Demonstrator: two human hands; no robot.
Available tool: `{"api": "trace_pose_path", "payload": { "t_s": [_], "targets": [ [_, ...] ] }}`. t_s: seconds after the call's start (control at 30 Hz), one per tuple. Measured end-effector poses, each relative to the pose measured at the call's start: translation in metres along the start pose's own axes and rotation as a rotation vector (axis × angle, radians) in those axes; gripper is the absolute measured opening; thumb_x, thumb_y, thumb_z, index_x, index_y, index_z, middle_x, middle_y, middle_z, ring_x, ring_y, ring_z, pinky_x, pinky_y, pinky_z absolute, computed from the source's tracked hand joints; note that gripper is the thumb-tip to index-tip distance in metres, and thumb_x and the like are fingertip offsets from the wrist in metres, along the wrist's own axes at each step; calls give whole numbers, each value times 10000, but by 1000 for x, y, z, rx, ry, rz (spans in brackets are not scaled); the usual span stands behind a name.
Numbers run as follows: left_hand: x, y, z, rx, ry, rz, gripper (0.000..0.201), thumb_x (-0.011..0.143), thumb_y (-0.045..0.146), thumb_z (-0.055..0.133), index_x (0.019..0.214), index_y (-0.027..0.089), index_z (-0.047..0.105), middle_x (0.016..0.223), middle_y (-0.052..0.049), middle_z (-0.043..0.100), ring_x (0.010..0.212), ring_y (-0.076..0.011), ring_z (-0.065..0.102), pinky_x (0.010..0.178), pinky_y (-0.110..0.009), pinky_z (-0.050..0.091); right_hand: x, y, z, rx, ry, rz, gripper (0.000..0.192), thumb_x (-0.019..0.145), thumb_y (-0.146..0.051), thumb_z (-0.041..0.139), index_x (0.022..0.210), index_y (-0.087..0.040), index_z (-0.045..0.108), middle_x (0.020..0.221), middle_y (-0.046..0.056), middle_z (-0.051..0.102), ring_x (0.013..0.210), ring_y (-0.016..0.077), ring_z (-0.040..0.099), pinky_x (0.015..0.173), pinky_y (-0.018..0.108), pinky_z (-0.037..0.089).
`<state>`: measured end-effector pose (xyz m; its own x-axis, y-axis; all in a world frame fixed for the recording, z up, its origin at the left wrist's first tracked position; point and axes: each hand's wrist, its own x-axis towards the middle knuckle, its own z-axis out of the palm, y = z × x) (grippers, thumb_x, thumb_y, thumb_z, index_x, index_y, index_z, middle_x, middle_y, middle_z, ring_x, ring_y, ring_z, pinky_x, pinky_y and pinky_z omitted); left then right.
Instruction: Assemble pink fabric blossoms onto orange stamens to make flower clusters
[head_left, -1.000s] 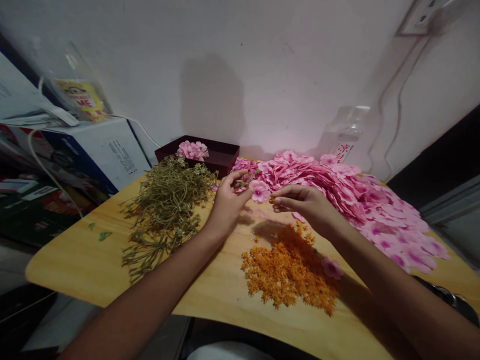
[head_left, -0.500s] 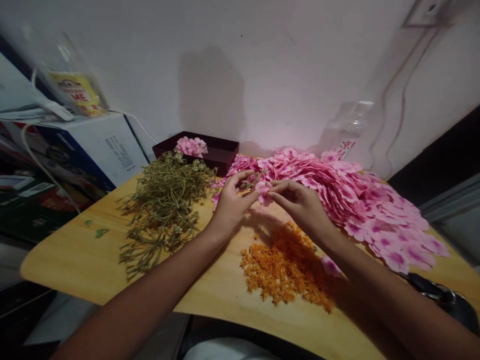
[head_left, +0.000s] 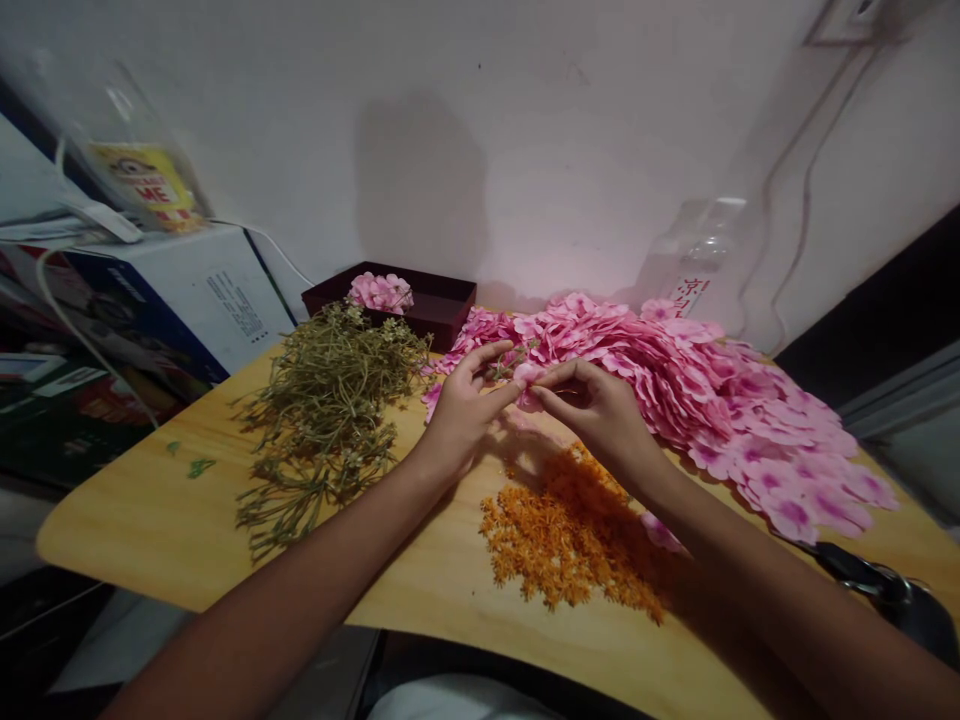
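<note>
Over the table [head_left: 127,520] are a left hand [head_left: 459,412] holding a green sprig [head_left: 501,368] and a right hand [head_left: 600,405] pinching a pink flower [head_left: 528,372] beside it, seemingly for steadiness, fingertip contact unclear from where I stand, with pink petals [head_left: 652,365], green stems [head_left: 330,370] and orange bits [head_left: 562,550] heaped apart, likely for easy reach.

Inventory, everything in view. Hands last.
Table: one, yellow, centre
Pink petals: many, pink, table's back right
Orange pieces: many, orange, front centre
Loose petal: one, pink, beside orange pieces
Stems: many, green, table's left
Scraps: few, green, far left
Tray: one, maroon, table's back
Flower cluster: one, pink, in tray
Boxes: several, mixed colours, left
Bottles: two, clear, behind petals and on box
Outlet: one, pale, upper right
Cables: several, pale, both sides
Unclear object: one, black, right edge
Held flower: one, pink, centre
Left hand: one, bare, at held flower
Right hand: one, bare, at held flower
</note>
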<state>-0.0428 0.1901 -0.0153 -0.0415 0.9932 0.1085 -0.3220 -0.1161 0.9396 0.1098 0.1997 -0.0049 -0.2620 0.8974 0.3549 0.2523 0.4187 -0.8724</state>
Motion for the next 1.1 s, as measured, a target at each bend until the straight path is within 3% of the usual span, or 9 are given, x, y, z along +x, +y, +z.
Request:
{"api": "trace_pose_path", "payload": {
  "t_s": [0.2,0.43,0.8,0.9,1.1],
  "targets": [
    [-1,3,0,-102,-19,-70,524,641,148,728,1136,184,561,1057,-84,636,936,-185,617,806,-304,503,3,2,-2,162,-54,71,206,703,-318,739,834,-196,638,873,34,700,834,177,668,816,356,536],
    [-1,5,0,-149,-39,-112,508,636,161,753,1112,193,580,957,-46,640,806,-141,618,759,-291,506,-2,0,-7,-173,50,-186,141,790,-335,668,835,-202,657,824,39,697,747,168,663,699,315,538],
    [-4,6,3,-222,-62,-222,499,653,95,713,1123,193,575,928,-34,648,693,-103,614,660,-240,508,-3,-2,-4,-436,64,-388,78,818,-218,586,754,-221,541,757,32,601,709,164,569,640,301,471],
    [-3,5,1,-241,-77,-262,502,666,85,695,1138,197,566,916,-22,642,662,-91,607,628,-226,501,-1,-2,-5,-344,-1,-336,100,804,-227,614,740,-217,538,772,33,584,726,168,562,648,308,473],
    [-2,4,0,-260,-90,-288,495,673,78,688,1139,195,567,875,-23,639,645,-93,603,607,-221,504,6,1,-9,110,-114,-34,167,729,-297,715,805,-196,605,832,32,637,765,172,631,720,339,517]
  ]
}}
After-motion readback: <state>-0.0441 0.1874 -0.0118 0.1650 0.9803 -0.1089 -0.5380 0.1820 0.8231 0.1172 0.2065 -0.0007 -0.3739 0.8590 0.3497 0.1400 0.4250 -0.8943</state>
